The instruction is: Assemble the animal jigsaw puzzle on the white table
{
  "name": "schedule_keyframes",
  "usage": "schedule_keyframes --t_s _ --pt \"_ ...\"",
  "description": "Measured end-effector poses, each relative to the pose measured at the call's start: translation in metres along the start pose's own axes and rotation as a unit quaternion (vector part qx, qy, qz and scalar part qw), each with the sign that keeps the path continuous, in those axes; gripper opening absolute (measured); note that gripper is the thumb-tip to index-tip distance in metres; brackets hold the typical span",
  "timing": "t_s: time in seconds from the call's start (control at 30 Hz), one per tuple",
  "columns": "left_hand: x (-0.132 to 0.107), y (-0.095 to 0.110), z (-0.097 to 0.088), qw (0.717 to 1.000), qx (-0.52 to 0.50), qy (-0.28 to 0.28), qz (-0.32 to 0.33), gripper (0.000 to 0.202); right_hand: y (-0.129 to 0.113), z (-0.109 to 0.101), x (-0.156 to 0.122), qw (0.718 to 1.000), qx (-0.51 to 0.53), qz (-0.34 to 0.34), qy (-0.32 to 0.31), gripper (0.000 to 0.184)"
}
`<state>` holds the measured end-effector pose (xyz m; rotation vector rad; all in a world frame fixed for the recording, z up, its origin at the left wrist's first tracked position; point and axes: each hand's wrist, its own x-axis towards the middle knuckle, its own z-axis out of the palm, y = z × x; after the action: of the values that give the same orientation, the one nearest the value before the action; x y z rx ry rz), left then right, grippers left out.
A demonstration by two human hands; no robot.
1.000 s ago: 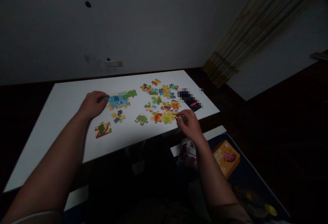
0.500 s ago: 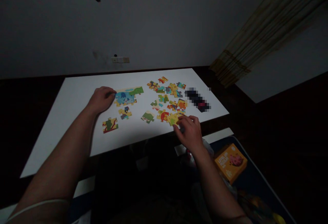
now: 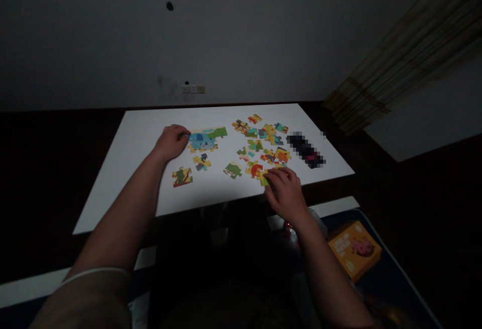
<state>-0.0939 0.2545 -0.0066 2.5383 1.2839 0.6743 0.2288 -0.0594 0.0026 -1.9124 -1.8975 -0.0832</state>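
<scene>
My left hand (image 3: 172, 141) rests at the left edge of a joined section of jigsaw puzzle (image 3: 205, 139) showing blue animals on green and yellow, with its fingertips touching that edge. My right hand (image 3: 285, 194) is at the near side of the loose pieces, its fingertips pressing a yellow-green puzzle piece (image 3: 264, 178) next to a piece with a red shape (image 3: 254, 170). Several other colourful pieces (image 3: 263, 143) lie scattered to the right, and two more (image 3: 182, 177) lie near my left wrist.
The pieces lie on a white board (image 3: 131, 140) with a dark table around it. A pixelated dark object (image 3: 306, 150) lies at the board's right. An orange box (image 3: 354, 250) sits on a dark mat below, and a curtain (image 3: 380, 90) hangs at the right.
The whole view has swung, so everything sits further right in the picture. My right hand has moved from beside the yellow pieces onto the yellow-green one. My left hand stays at the section's edge.
</scene>
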Motion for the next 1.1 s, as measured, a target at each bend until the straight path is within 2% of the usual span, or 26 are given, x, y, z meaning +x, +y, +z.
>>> schedule_keyframes --t_s 0.23,0.37,0.57,0.87,0.97,1.1 --pt "-0.001 -0.005 0.004 1.0 -0.012 0.006 -0.005 0.031 0.005 0.009 -0.025 0.999 0.004 -0.005 0.036 0.033" --pt "-0.003 -0.003 0.004 1.0 -0.019 0.003 -0.009 0.03 -0.006 0.014 -0.029 0.999 0.019 -0.021 0.04 0.032" --pt "-0.003 -0.003 0.004 1.0 -0.021 0.01 -0.009 0.028 -0.037 0.023 -0.016 0.998 0.047 -0.04 0.03 0.031" --pt "-0.005 -0.002 0.004 0.999 -0.047 0.015 -0.014 0.024 -0.044 0.026 -0.004 0.998 0.043 -0.008 0.044 0.025" --pt "-0.005 -0.003 0.005 0.998 -0.055 0.015 -0.012 0.024 -0.059 0.029 -0.001 0.996 0.059 -0.028 0.058 0.023" --pt "-0.006 -0.003 0.004 0.998 -0.053 0.026 -0.008 0.025 -0.09 0.034 0.015 0.993 0.084 -0.076 0.016 0.025"
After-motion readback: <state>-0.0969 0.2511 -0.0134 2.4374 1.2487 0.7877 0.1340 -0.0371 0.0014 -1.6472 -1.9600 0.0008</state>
